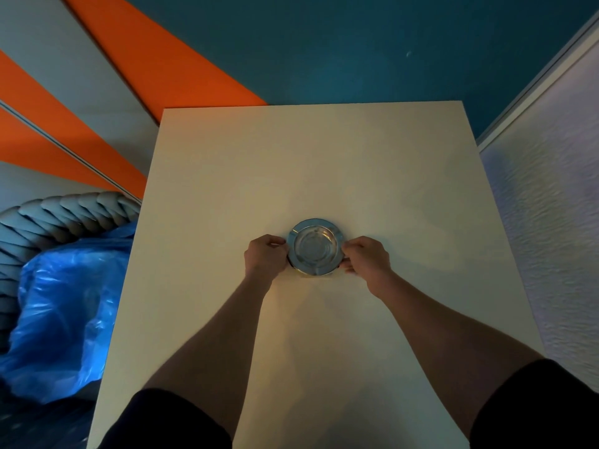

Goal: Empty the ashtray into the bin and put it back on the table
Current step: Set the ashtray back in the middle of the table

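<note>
A round shiny metal ashtray [314, 246] sits near the middle of the white table [324, 157]. Its bowl looks bare, with nothing visible inside. My left hand [265, 256] grips its left rim with curled fingers. My right hand [364, 259] grips its right rim the same way. Whether the ashtray rests on the table or hovers just above it is unclear. The bin [69, 286], lined with a blue plastic bag, stands on the floor to the left of the table.
A grey braided basket rim [58, 212] curves around the blue bag. An orange, grey and teal floor lies beyond the table. A white textured wall [551, 222] runs close along the table's right side.
</note>
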A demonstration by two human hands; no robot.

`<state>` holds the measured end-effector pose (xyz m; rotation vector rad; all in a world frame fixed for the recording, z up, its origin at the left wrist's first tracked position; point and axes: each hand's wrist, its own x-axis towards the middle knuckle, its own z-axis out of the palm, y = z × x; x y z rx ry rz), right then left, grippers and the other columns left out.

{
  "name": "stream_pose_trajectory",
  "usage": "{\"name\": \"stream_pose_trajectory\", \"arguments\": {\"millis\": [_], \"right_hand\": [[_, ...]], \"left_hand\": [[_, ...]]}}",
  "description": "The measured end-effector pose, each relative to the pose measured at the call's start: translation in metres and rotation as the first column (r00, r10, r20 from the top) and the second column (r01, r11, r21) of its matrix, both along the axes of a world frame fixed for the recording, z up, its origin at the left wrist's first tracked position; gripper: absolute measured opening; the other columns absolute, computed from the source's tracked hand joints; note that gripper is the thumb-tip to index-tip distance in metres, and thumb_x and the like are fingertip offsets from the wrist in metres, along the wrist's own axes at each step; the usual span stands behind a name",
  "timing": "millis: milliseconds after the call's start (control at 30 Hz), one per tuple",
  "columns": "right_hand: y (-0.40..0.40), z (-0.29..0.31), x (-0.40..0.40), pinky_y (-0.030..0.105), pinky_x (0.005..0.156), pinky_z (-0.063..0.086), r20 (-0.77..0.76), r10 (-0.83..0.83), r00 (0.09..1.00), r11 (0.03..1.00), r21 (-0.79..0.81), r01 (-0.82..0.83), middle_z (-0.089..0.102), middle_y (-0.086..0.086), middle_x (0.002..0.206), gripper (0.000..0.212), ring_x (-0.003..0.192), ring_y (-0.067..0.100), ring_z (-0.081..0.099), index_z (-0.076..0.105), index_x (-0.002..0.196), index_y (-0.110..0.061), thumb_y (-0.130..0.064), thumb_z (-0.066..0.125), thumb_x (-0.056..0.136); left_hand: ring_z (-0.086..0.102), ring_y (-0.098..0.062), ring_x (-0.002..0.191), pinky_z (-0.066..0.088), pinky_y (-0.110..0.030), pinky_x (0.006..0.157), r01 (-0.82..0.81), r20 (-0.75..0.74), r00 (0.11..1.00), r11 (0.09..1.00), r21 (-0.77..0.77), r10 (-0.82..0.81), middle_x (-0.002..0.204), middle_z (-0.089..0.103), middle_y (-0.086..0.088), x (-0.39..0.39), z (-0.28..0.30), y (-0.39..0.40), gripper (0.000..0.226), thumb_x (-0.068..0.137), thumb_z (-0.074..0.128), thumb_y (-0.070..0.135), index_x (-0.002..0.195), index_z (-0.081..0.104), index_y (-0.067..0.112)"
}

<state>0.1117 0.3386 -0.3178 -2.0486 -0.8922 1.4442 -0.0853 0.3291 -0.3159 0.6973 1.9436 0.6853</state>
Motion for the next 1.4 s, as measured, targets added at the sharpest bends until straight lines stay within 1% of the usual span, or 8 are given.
{"name": "stream_pose_trajectory", "arguments": {"millis": [267, 400, 600, 800, 1167, 1233, 1300, 1400], "right_hand": [[-0.002, 0.001, 0.001, 0.028, 0.051, 0.056, 0.023, 0.001, 1.000, 1.000, 0.012, -0.001, 0.070, 0.005, 0.064, 0.015, 0.054, 0.017, 0.069, 0.068, 0.074, -0.021, -0.010, 0.064, 0.084], [-0.003, 0.001, 0.000, 0.029, 0.053, 0.057, 0.026, -0.008, 1.000, 1.000, 0.014, 0.008, 0.069, 0.003, 0.063, 0.017, 0.053, 0.016, 0.068, 0.067, 0.073, -0.022, -0.010, 0.063, 0.084], [-0.003, 0.001, 0.001, 0.027, 0.049, 0.054, 0.013, -0.015, 1.000, 1.000, 0.013, 0.015, 0.069, 0.003, 0.061, 0.009, 0.051, 0.014, 0.067, 0.067, 0.075, -0.021, -0.017, 0.067, 0.082], [-0.002, -0.002, -0.002, 0.036, 0.062, 0.062, 0.053, 0.025, 0.998, 1.000, 0.013, -0.026, 0.070, 0.005, 0.062, 0.013, 0.058, 0.019, 0.069, 0.067, 0.071, -0.023, -0.013, 0.067, 0.079], [-0.003, -0.005, -0.001, 0.036, 0.063, 0.063, 0.045, 0.018, 0.999, 1.000, 0.023, -0.019, 0.070, 0.001, 0.061, 0.005, 0.058, 0.016, 0.070, 0.071, 0.082, -0.015, -0.017, 0.067, 0.080], [-0.003, -0.005, 0.000, 0.038, 0.065, 0.063, 0.026, 0.011, 1.000, 1.000, 0.015, -0.012, 0.072, 0.002, 0.063, 0.015, 0.062, 0.018, 0.072, 0.072, 0.089, -0.012, -0.022, 0.063, 0.081], [-0.001, -0.004, 0.003, 0.042, 0.077, 0.061, 0.095, 0.077, 0.993, 0.996, 0.029, -0.080, 0.076, 0.006, 0.077, 0.018, 0.077, 0.025, 0.073, 0.071, 0.089, -0.012, -0.024, 0.058, 0.082], [-0.001, -0.003, 0.010, 0.033, 0.085, 0.048, 0.358, 0.249, 0.900, 0.945, 0.113, -0.306, 0.072, 0.010, 0.105, 0.023, 0.102, 0.031, 0.063, 0.067, 0.102, -0.013, -0.020, 0.056, 0.084]], "left_hand": [[0.066, -0.024, 0.071, 0.061, -0.037, 0.072, 0.046, -0.022, 0.999, 0.999, 0.008, -0.046, 0.081, 0.075, -0.003, 0.002, -0.001, 0.000, 0.018, 0.077, 0.067, 0.008, 0.081, 0.072, 0.025], [0.066, -0.025, 0.071, 0.060, -0.036, 0.072, 0.053, -0.025, 0.998, 0.999, -0.001, -0.053, 0.081, 0.075, -0.003, 0.002, 0.000, 0.000, 0.019, 0.077, 0.067, 0.009, 0.078, 0.070, 0.027], [0.062, -0.018, 0.058, 0.052, -0.025, 0.055, 0.003, 0.000, 1.000, 1.000, 0.003, -0.003, 0.079, 0.074, -0.005, 0.001, 0.002, -0.003, 0.011, 0.079, 0.070, 0.014, 0.089, 0.073, 0.018], [0.064, -0.021, 0.064, 0.058, -0.031, 0.066, 0.037, -0.033, 0.999, 0.999, 0.010, -0.037, 0.079, 0.075, -0.004, 0.003, 0.000, -0.001, 0.018, 0.078, 0.068, 0.009, 0.077, 0.070, 0.027], [0.067, -0.029, 0.077, 0.060, -0.041, 0.077, 0.011, -0.004, 1.000, 1.000, 0.017, -0.011, 0.084, 0.074, -0.006, 0.003, -0.002, -0.002, 0.013, 0.081, 0.064, 0.012, 0.089, 0.074, 0.018], [0.068, -0.029, 0.083, 0.058, -0.037, 0.072, 0.044, -0.071, 0.997, 0.998, 0.043, -0.040, 0.087, 0.073, -0.005, 0.002, 0.000, -0.004, 0.016, 0.084, 0.061, 0.018, 0.094, 0.073, 0.017], [0.064, -0.026, 0.094, 0.050, -0.031, 0.073, 0.184, -0.271, 0.950, 0.980, 0.075, -0.157, 0.101, 0.071, -0.005, 0.001, 0.001, -0.009, 0.025, 0.086, 0.057, 0.020, 0.108, 0.069, 0.016], [0.046, -0.031, 0.123, 0.042, -0.042, 0.096, 0.440, -0.540, 0.762, 0.898, 0.027, -0.358, 0.134, 0.056, -0.009, -0.002, -0.002, -0.015, 0.046, 0.088, 0.056, 0.022, 0.135, 0.054, 0.017]]}}
